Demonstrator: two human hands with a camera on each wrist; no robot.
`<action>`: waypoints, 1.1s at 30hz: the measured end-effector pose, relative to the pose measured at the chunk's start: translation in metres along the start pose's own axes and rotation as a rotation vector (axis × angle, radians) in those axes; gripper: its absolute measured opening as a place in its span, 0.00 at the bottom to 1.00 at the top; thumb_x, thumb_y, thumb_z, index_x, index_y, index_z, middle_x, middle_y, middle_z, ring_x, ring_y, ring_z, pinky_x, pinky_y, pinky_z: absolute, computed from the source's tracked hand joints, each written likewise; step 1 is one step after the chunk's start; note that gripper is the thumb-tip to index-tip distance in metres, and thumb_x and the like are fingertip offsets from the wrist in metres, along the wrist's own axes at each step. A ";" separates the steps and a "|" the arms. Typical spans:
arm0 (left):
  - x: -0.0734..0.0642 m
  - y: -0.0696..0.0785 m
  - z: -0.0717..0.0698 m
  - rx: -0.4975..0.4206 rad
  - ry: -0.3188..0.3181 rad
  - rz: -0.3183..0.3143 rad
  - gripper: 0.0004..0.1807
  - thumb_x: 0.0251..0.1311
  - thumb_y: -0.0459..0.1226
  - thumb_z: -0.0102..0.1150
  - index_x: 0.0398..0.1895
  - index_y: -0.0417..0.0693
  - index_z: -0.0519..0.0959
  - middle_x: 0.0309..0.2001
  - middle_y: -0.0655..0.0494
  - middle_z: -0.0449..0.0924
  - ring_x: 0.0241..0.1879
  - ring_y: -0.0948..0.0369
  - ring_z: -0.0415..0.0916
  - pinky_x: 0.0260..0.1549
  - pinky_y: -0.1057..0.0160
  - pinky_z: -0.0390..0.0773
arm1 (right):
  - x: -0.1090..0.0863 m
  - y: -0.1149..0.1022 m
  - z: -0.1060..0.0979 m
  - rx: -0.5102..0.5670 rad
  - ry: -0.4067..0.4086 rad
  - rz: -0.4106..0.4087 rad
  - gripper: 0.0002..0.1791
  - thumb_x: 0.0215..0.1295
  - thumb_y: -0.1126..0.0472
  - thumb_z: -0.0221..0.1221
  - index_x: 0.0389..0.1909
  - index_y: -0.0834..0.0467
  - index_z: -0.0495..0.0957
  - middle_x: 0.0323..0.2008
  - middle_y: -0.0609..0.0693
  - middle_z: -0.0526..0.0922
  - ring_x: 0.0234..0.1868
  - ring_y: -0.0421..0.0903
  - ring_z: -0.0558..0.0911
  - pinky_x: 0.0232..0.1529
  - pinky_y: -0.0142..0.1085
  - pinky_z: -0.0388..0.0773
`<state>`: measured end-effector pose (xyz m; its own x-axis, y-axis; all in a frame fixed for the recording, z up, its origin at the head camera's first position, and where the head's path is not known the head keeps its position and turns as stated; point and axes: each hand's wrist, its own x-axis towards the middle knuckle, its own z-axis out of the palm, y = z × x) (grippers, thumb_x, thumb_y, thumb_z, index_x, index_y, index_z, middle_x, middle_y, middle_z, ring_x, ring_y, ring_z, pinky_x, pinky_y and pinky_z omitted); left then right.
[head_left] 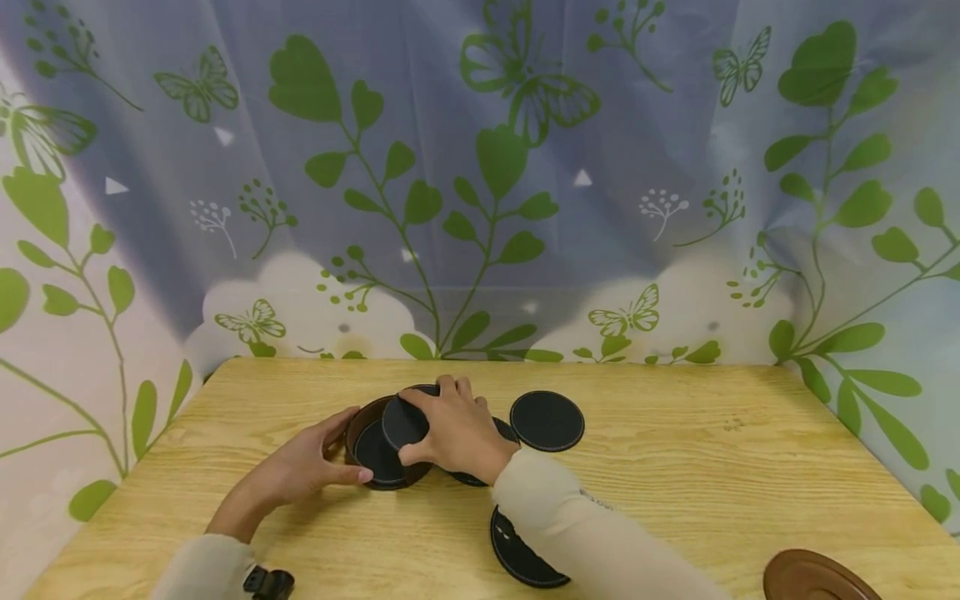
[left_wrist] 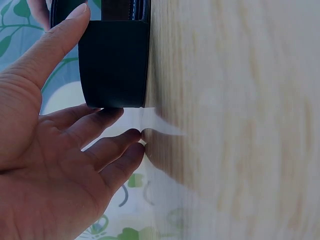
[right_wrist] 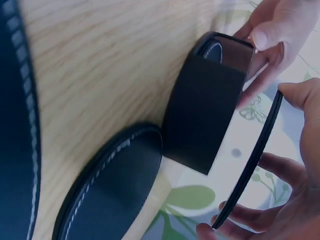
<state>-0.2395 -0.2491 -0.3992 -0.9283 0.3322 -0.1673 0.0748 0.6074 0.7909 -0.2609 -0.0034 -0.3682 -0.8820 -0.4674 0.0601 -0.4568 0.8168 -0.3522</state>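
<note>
"Where's the black disc (head_left: pixel 403 422)?"

"Gripped by its edges in the right hand (head_left: pixel 459 429), tilted, above the right side of the round holder (head_left: pixel 362 428), not touching it."

"Which way is the holder from those fingers?"

"Left and below. The left hand (head_left: pixel 311 467) is nearer, thumb and fingers holding its left side."

A pale yellow wooden table (head_left: pixel 675 492) with streaky grain reaches back to a patterned curtain (head_left: pixel 637 242) that hangs behind it and also along both sides. The curtain is grey-blue in the middle and paler at the sides, printed with green leafy stems (head_left: pixel 386 200), butterflies (head_left: pixel 530 73), small white triangles (head_left: pixel 582 177) and, low down, white clouds (head_left: pixel 300 287). At the table's near right lies a brown round piece (head_left: pixel 813 577), cut off by the picture's bottom edge.
</note>
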 end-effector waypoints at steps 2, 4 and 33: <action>0.000 0.000 0.000 -0.006 -0.004 -0.002 0.61 0.62 0.49 0.75 0.86 0.39 0.45 0.83 0.31 0.47 0.80 0.32 0.49 0.70 0.34 0.67 | 0.003 -0.004 0.003 -0.007 -0.004 -0.001 0.42 0.63 0.39 0.71 0.77 0.39 0.69 0.74 0.61 0.67 0.72 0.61 0.67 0.65 0.63 0.72; 0.000 0.000 0.000 -0.008 -0.005 0.000 0.61 0.62 0.48 0.75 0.86 0.39 0.44 0.83 0.32 0.47 0.80 0.32 0.49 0.69 0.35 0.69 | 0.006 -0.008 0.007 -0.003 -0.010 0.003 0.42 0.63 0.39 0.71 0.77 0.39 0.69 0.73 0.61 0.68 0.72 0.61 0.67 0.66 0.63 0.71; -0.001 0.000 0.000 -0.039 -0.002 -0.013 0.62 0.61 0.51 0.76 0.86 0.43 0.44 0.83 0.32 0.45 0.80 0.31 0.48 0.70 0.32 0.66 | 0.027 -0.038 0.032 -0.069 -0.036 0.074 0.41 0.63 0.36 0.70 0.77 0.35 0.69 0.71 0.58 0.71 0.70 0.57 0.69 0.63 0.61 0.72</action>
<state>-0.2386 -0.2495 -0.3994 -0.9283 0.3257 -0.1792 0.0482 0.5835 0.8107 -0.2641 -0.0581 -0.3835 -0.9096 -0.4155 0.0022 -0.3983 0.8704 -0.2894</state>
